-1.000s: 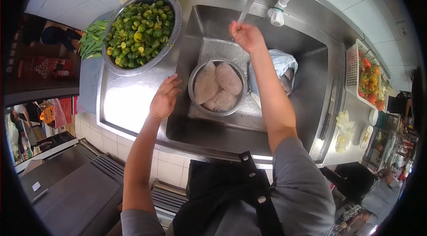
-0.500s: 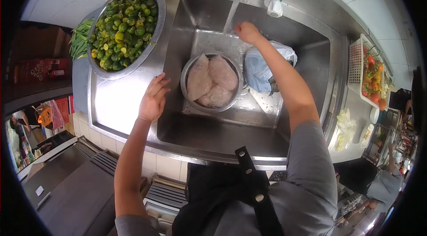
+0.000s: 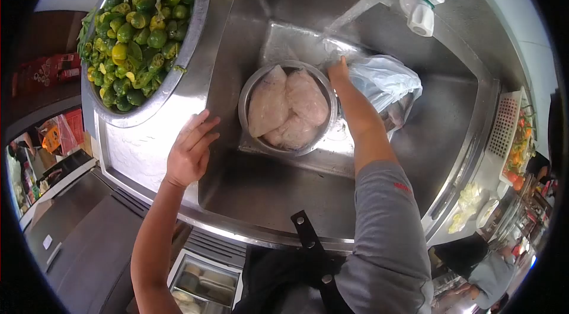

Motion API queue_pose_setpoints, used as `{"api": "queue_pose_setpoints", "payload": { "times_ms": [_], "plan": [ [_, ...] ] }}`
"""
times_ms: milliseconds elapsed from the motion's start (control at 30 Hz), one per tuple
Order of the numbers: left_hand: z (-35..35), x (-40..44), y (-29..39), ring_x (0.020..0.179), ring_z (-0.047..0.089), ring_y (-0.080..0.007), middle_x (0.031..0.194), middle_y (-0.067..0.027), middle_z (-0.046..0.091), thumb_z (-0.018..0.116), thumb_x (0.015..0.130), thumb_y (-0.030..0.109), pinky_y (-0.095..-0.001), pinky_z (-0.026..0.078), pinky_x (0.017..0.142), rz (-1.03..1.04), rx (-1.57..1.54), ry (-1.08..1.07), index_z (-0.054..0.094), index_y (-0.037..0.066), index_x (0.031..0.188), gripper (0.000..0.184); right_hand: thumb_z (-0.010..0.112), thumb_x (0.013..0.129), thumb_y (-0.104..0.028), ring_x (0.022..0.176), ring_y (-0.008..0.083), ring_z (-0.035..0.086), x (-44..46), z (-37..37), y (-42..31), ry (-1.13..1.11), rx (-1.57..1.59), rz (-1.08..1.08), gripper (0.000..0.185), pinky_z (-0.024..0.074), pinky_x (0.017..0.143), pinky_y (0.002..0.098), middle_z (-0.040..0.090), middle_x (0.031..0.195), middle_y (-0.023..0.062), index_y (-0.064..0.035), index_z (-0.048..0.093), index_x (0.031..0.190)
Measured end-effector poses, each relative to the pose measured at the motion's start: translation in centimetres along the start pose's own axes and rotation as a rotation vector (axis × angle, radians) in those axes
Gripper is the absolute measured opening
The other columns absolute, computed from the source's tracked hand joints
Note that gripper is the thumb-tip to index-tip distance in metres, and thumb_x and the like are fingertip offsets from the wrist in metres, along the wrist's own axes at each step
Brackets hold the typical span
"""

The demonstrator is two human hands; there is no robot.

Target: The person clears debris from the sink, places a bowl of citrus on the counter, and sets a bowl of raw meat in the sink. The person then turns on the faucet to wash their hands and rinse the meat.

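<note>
My left hand (image 3: 191, 151) hovers over the steel edge left of the sink, palm down, fingers apart and holding nothing. My right hand (image 3: 339, 71) is low in the sink, between a round metal bowl (image 3: 243, 114) and a pale plastic bag (image 3: 384, 80). Its fingers are mostly hidden, so its grip is unclear. Large pale pink pieces of raw meat (image 3: 305, 98), resembling chicken breasts, fill the bowl. Something greyish shows at the bag's lower right opening. A stream of water (image 3: 361, 9) runs down close to my right hand.
A large metal basin (image 3: 203, 23) of small green citrus fruits, some cut, stands left of the steel sink (image 3: 284, 186). The white tap handle (image 3: 419, 18) is at the back right. A white basket (image 3: 504, 130) of peppers and tomatoes sits right. Another person (image 3: 492, 278) is at lower right.
My right hand has come down from beneath the stream toward the bowl's right rim. The view has shifted and tilted. My left hand stays spread at the sink's left edge.
</note>
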State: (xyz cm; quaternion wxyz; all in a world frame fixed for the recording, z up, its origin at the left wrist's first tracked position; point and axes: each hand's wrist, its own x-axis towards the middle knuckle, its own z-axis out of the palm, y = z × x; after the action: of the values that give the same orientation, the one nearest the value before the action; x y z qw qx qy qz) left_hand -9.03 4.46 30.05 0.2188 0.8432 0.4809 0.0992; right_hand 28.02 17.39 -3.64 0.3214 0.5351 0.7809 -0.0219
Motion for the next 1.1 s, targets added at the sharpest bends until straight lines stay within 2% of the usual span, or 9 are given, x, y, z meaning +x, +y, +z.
{"api": "queue_pose_setpoints", "payload": {
  "times_ms": [200,267,400,633,700,767,833,933,1100],
  "plan": [
    [0.0,0.0,-0.1,0.127,0.044,-0.0321,0.119,-0.0121,0.060,0.051,0.068,-0.006,-0.0472,0.036,0.106,0.017,-0.004,0.013,0.064,-0.001,0.091,0.027,0.059,0.082,-0.022,0.084,0.0251,0.067,-1.7,-3.8,2.2,0.008,0.319,-0.109,0.019,0.0433,0.085,0.0460,0.070,0.091,0.0082,-0.0105,0.071,0.091],
    [-0.1,-0.1,-0.1,0.127,0.044,-0.0325,0.119,-0.0125,0.059,0.051,0.068,-0.006,-0.0474,0.036,0.106,0.010,0.004,-0.003,0.064,-0.001,0.091,0.027,0.060,0.081,-0.016,0.081,0.0213,0.067,-2.2,-6.8,3.3,0.242,1.088,0.112,0.015,0.0501,0.070,0.0396,0.071,0.084,0.0096,-0.0092,0.071,0.088],
    [-0.1,-0.3,0.0,0.127,0.044,-0.0332,0.119,-0.0127,0.058,0.052,0.068,-0.006,-0.0478,0.035,0.107,0.054,-0.008,0.047,0.063,-0.002,0.091,0.026,0.063,0.085,-0.009,0.067,0.0124,0.063,-11.5,-19.8,3.4,-0.087,1.695,-0.243,0.010,0.0508,0.061,0.0255,0.066,0.079,0.0056,0.0007,0.065,0.087],
    [0.2,-0.9,0.5,0.127,0.043,-0.0336,0.119,-0.0139,0.058,0.052,0.069,-0.006,-0.0488,0.033,0.108,0.110,0.007,0.090,0.062,-0.001,0.088,0.022,0.065,0.078,-0.007,0.078,0.0304,0.061,-20.2,-42.2,0.2,1.182,1.695,-0.503,0.026,0.0490,0.071,0.0383,0.061,0.093,0.0158,-0.0064,0.064,0.105],
    [0.3,-0.6,0.8,0.127,0.043,-0.0335,0.118,-0.0141,0.058,0.051,0.069,-0.006,-0.0490,0.033,0.108,0.130,0.027,0.106,0.062,-0.001,0.088,0.022,0.064,0.080,-0.007,0.079,0.0289,0.064,-20.1,-42.1,-0.3,1.201,1.661,-0.423,0.033,0.0510,0.072,0.0358,0.062,0.096,0.0154,-0.0086,0.060,0.113],
    [0.1,-0.9,1.0,0.128,0.042,-0.0331,0.119,-0.0132,0.057,0.051,0.069,-0.007,-0.0488,0.032,0.108,0.101,0.040,0.107,0.061,-0.001,0.087,0.022,0.061,0.085,-0.009,0.081,0.0261,0.066,-18.3,-37.9,0.1,0.925,1.754,-0.327,0.032,0.0531,0.073,0.0315,0.064,0.100,0.0150,-0.0052,0.057,0.116],
    [-0.1,-1.0,1.3,0.128,0.041,-0.0331,0.120,-0.0126,0.057,0.050,0.069,-0.007,-0.0486,0.032,0.109,0.096,0.025,0.109,0.061,0.000,0.087,0.022,0.054,0.091,-0.009,0.083,0.0243,0.066,-15.3,-31.8,2.2,0.319,2.516,-0.164,0.024,0.0542,0.078,0.0308,0.064,0.101,0.0161,0.0014,0.056,0.113],
    [0.0,-1.3,1.2,0.130,0.040,-0.0328,0.120,-0.0115,0.056,0.050,0.069,-0.008,-0.0478,0.032,0.109,0.098,0.000,0.105,0.061,0.000,0.086,0.022,0.048,0.094,-0.005,0.086,0.0235,0.065,-13.6,-27.9,5.0,0.335,2.739,0.050,0.021,0.0551,0.081,0.0302,0.062,0.102,0.0172,0.0080,0.055,0.109],
    [0.0,-1.4,1.0,0.131,0.038,-0.0324,0.120,-0.0107,0.056,0.050,0.068,-0.008,-0.0463,0.032,0.110,0.123,-0.002,0.097,0.061,0.000,0.086,0.023,0.038,0.090,0.008,0.105,0.0231,0.058,-14.2,-31.9,9.7,0.190,2.692,-0.185,0.031,0.0503,0.094,0.0316,0.056,0.115,0.0178,0.0136,0.047,0.119]
  ]
}}
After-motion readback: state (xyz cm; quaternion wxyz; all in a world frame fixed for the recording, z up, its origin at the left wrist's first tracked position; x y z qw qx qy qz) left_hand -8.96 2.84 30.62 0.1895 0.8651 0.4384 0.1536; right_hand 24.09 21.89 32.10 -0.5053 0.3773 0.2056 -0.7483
